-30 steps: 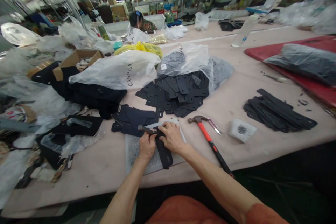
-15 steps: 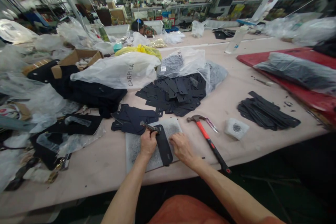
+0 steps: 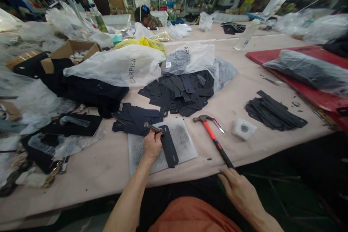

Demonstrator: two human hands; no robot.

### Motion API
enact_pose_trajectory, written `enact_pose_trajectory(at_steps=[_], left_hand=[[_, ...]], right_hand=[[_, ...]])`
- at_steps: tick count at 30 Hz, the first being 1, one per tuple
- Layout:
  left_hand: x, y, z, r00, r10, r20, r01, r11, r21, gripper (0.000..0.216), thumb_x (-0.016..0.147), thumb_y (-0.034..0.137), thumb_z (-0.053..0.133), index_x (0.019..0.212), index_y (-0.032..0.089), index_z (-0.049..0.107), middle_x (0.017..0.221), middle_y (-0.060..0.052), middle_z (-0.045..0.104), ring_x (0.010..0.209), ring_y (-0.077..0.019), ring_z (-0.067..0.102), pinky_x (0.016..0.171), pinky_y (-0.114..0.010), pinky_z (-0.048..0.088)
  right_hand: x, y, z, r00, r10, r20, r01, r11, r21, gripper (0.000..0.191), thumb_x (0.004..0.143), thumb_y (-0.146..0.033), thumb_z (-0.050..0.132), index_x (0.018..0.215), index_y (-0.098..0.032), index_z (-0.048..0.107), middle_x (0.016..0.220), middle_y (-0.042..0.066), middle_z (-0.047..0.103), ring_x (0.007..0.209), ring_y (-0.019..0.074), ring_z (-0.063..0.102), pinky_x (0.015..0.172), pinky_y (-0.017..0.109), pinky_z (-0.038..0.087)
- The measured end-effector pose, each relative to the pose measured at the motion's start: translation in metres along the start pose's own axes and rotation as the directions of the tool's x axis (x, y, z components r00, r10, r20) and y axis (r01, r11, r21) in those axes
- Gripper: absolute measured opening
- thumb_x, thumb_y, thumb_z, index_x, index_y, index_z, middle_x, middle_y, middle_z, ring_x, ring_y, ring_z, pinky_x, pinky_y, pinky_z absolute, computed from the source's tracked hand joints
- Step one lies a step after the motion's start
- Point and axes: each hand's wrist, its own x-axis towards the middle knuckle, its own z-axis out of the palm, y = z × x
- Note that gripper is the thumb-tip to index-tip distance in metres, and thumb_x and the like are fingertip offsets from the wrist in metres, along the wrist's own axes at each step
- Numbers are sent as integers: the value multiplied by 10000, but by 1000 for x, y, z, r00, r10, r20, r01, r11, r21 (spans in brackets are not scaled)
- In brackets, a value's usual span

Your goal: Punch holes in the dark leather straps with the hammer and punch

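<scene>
My left hand [image 3: 152,145] is closed on a metal punch tool [image 3: 153,128], its tip at the top end of a black leather strip [image 3: 169,147]. The strip lies on a grey-white cutting board [image 3: 185,140] near the table's front edge. My right hand [image 3: 239,190] is off the table, below the front edge, with fingers spread at the black end of the hammer handle. The hammer [image 3: 213,136] has a red and black handle and lies to the right of the board.
A heap of black cut pieces [image 3: 178,96] lies behind the board, a second stack [image 3: 274,113] to the right. A white block [image 3: 244,128] and small snips [image 3: 219,125] lie by the hammer. Plastic bags [image 3: 119,67], a cardboard box [image 3: 70,49] and a red board [image 3: 301,76] crowd the table. A person sits far back.
My right hand left the strip and drew back off the table to the hammer handle's end. My left hand kept the punch on the strip.
</scene>
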Motion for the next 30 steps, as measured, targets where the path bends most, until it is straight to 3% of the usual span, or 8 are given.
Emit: enact_pose_trajectory(at_steps=[2,5,9,11,15,20,23,30], left_hand=[[0,1,0,1000,4,-6,-4,1000,-1,163,861,252,534,919,185,670,910,-70,733,866,-224,693,812,-331,540],[-1,1,1,998,55,-22,-55,998,-6,177,868,257,527,944,189,672,940,-69,736,899,-218,695,842,-331,543],[-4,1,1,988,147,-53,-145,989,38,187,881,248,513,929,178,680,941,-74,743,923,-219,696,868,-339,543],[-6,1,1,981,174,-85,-168,983,75,199,894,250,504,937,170,682,944,-83,744,927,-224,696,867,-346,544],[-7,0,1,970,192,-149,-175,977,120,218,912,267,495,974,166,679,975,-94,740,947,-225,692,889,-356,536],[-4,-3,0,978,183,-102,-173,979,105,200,896,279,518,951,179,681,957,-82,742,937,-224,695,880,-353,543],[-3,-1,0,988,149,-44,-145,987,71,181,884,261,530,945,190,685,939,-68,744,934,-215,695,874,-337,547],[0,4,0,996,91,4,-91,996,0,179,878,259,538,954,199,688,966,-62,743,944,-212,692,890,-348,544]], right_hand=[[32,-42,-12,981,-171,-93,181,978,104,329,940,-322,453,1201,-194,608,1184,121,648,1028,242,621,879,385,467],[76,-98,-16,906,-418,-63,422,897,132,601,866,-378,584,1419,-202,427,1478,132,425,1346,324,380,1089,545,296],[109,-127,8,812,-583,28,576,808,123,748,859,-514,573,1483,-185,325,1552,101,315,1439,345,191,1140,631,95],[122,-127,20,798,-602,43,594,796,117,752,881,-543,527,1494,-173,300,1563,102,290,1446,337,174,1141,636,61],[157,-129,25,830,-557,15,554,828,91,728,906,-542,478,1498,-161,292,1571,113,264,1450,336,163,1135,642,55],[195,-138,20,835,-550,8,544,828,137,770,871,-570,522,1490,-163,310,1560,127,288,1441,339,194,1126,652,72],[194,-134,18,854,-520,-28,515,836,191,774,861,-540,554,1484,-151,309,1562,133,279,1440,330,198,1124,645,98],[168,-120,21,889,-446,-104,457,853,253,409,914,-309,521,1317,-241,542,1443,72,482,1379,301,311,1118,594,161]])
